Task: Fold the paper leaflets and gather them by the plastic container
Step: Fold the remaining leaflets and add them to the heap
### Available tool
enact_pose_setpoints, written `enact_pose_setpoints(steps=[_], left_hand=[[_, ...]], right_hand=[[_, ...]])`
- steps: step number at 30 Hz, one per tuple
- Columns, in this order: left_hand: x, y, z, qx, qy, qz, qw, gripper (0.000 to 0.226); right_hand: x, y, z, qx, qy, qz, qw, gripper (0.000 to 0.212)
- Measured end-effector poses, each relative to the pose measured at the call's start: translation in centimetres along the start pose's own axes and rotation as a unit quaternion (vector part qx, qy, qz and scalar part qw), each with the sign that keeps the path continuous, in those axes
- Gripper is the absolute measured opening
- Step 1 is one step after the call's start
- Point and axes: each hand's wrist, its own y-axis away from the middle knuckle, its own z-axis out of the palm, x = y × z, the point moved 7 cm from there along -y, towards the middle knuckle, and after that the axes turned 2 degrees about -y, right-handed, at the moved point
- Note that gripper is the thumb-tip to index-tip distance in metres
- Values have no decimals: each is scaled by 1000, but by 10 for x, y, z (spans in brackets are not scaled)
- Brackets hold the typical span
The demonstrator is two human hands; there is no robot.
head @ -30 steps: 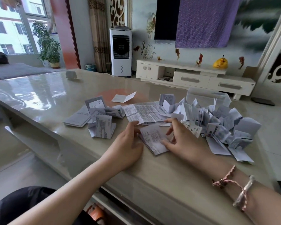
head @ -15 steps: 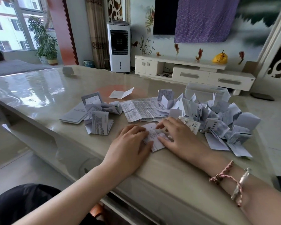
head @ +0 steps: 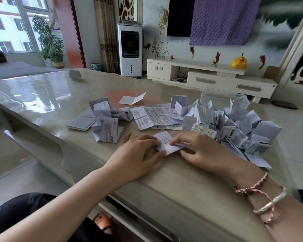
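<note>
Two bare forearms reach in from the bottom edge, with no sleeves showing. The left hand (head: 138, 154) wears nothing at the wrist or on the fingers. The right hand (head: 205, 151) has two bracelets at its wrist: a pink braided cord bracelet (head: 252, 187) with a small dark knot or charm, and a pale silvery bangle (head: 273, 201). Dark clothing (head: 21, 212) covers the lap at lower left.

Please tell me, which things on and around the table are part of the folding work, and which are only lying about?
Part of the job:
leaflet being folded, under left hand and right hand
unfolded sheets
folded pile
plastic container

Only lying about:
air cooler
potted plant
yellow bag
</note>
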Motion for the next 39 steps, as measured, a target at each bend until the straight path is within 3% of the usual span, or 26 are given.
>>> enact_pose_setpoints(steps=[6,9,14,18,24,35,39], left_hand=[[-7,0,-8,64,113,-17,991,43],[-16,-5,-10,110,134,-69,982,32],[-17,-12,-6,118,111,-123,979,24],[-13,-8,-6,123,74,-133,981,37],[-7,-9,-5,119,10,-104,987,23],[-12,-8,0,89,-52,-63,993,30],[-14,-8,0,83,-22,-51,995,33]], right_hand=[[-3,-3,-4,46,-89,23,995,8],[-3,-10,-3,81,-117,47,989,10],[15,-24,14,86,-25,145,985,16],[11,-23,17,96,73,158,980,27],[-7,-26,25,94,99,116,984,41],[5,-15,19,79,81,155,981,35],[-10,-18,19,109,53,66,990,27]])
